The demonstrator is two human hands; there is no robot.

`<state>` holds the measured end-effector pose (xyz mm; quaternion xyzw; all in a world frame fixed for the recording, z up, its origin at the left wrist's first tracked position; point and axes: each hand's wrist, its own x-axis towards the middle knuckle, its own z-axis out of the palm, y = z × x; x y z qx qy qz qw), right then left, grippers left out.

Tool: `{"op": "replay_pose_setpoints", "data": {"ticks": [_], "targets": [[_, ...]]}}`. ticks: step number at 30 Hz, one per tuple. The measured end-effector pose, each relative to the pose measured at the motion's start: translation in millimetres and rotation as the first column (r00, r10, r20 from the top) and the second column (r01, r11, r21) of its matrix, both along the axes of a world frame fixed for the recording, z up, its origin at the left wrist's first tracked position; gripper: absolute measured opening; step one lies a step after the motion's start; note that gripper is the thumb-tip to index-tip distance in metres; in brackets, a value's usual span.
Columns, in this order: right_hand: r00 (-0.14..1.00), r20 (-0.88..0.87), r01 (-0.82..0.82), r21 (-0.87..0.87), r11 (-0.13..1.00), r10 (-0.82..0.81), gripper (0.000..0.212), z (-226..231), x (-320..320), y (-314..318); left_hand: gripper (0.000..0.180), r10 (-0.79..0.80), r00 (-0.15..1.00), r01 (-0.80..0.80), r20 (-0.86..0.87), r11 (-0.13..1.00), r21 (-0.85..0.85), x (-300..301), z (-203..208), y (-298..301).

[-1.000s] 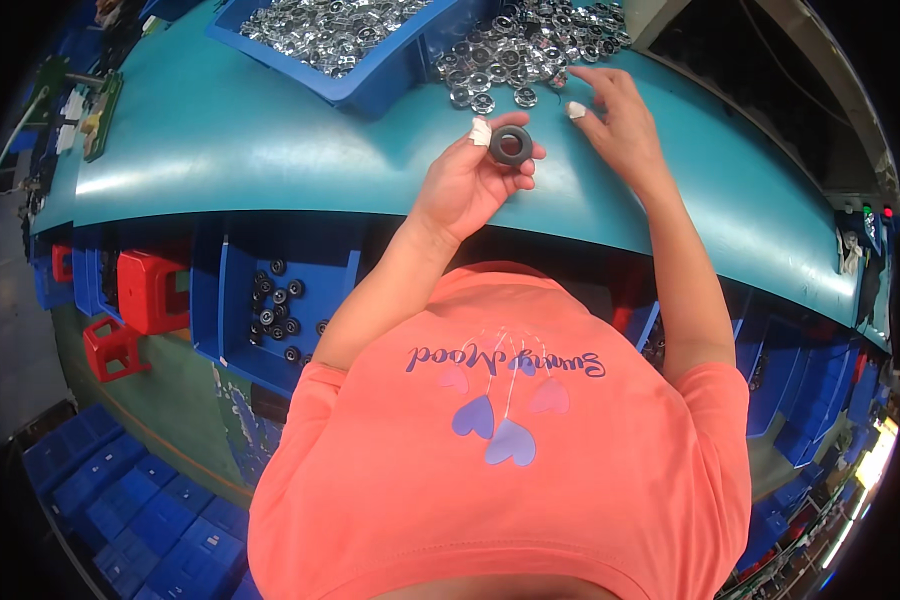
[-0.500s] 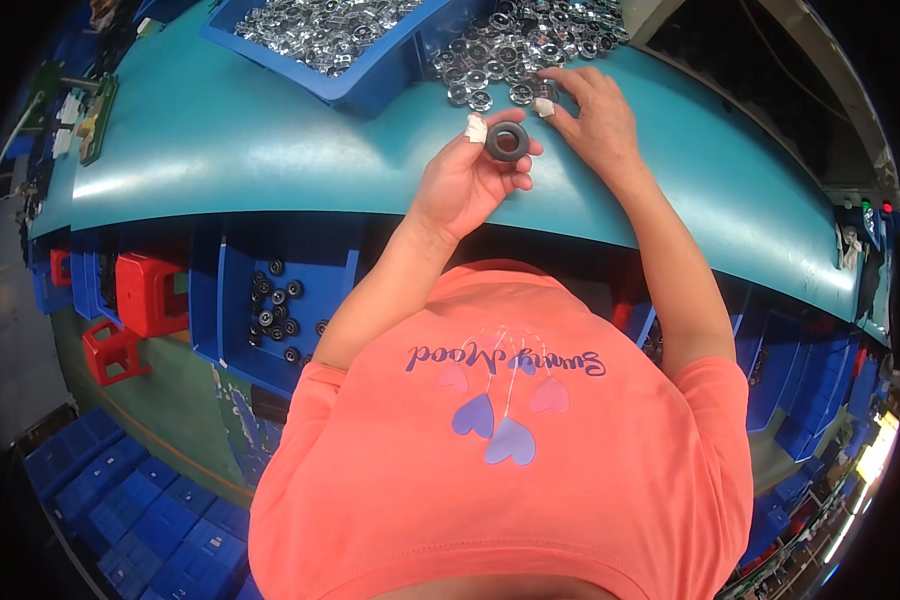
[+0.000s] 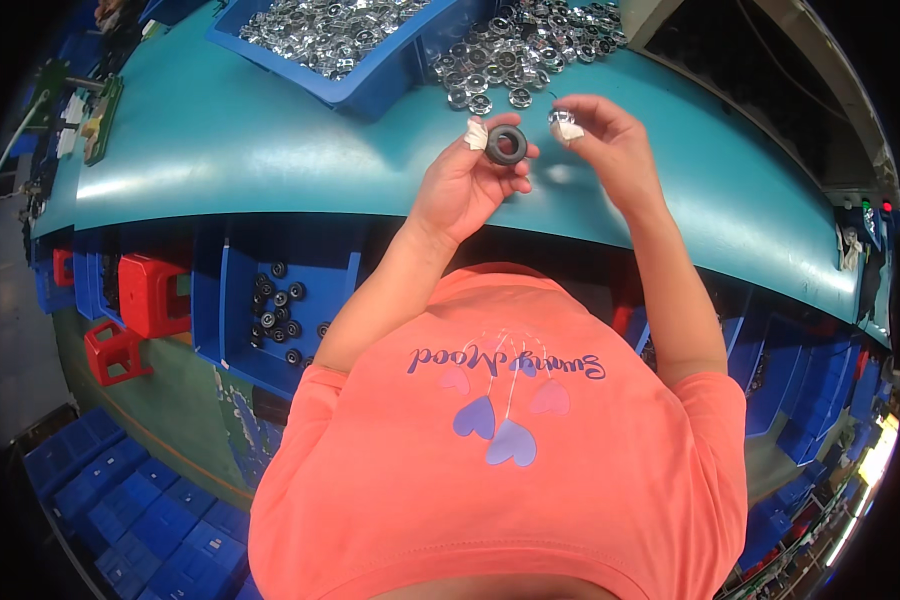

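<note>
My left hand (image 3: 467, 175) is closed on a black rubber tyre (image 3: 507, 145), a small ring with its hole facing up; white tape wraps the thumb. To its right, my right hand (image 3: 615, 150) pinches a shiny silver wheel hub (image 3: 561, 118) between taped thumb and fingers, above the table. Hub and tyre are apart. Just beyond the hands lies a loose pile of similar chrome hubs (image 3: 515, 55). A blue bin (image 3: 345, 92) full of more hubs stands left of the pile.
The turquoise table (image 3: 220, 160) curves in front of me. Beneath its edge, a blue crate (image 3: 232, 320) holds several black-tyred wheels. Red stools (image 3: 150, 293) stand at left, with stacked blue crates (image 3: 180, 540) below. A dark framed opening (image 3: 760, 70) borders the table at far right.
My right hand has drawn back from the hub pile toward the right and nearer me, with a silver hub now in its fingers. The left hand and tyre have hardly moved.
</note>
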<state>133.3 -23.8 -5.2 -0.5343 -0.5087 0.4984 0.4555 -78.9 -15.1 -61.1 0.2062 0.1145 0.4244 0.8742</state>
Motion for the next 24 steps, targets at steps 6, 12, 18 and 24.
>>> {"op": "replay_pose_setpoints", "data": {"ticks": [6,12,18,24], "targets": [[0.942,-0.335,-0.066,-0.082,0.994,0.035,0.039,3.5,-16.6,-24.9,0.046,0.033,0.999,-0.033,0.002,0.999,-0.019,1.5,3.0,-2.4],[0.928,-0.373,-0.02,-0.085,0.996,-0.014,0.036,-6.8,-18.6,-33.0,0.049,0.032,0.997,-0.031,-0.069,0.999,0.01,-0.5,3.7,-5.2],[0.938,-0.346,0.014,-0.069,0.998,-0.037,0.031,-6.5,-21.9,-38.6,0.048,0.027,0.996,-0.025,-0.089,0.999,0.022,-0.7,7.5,-6.0],[0.925,-0.376,0.05,-0.019,0.999,-0.054,0.032,-8.2,-25.9,-41.1,0.049,0.017,0.996,-0.014,-0.089,0.999,0.031,-0.9,9.8,-7.6]]}}
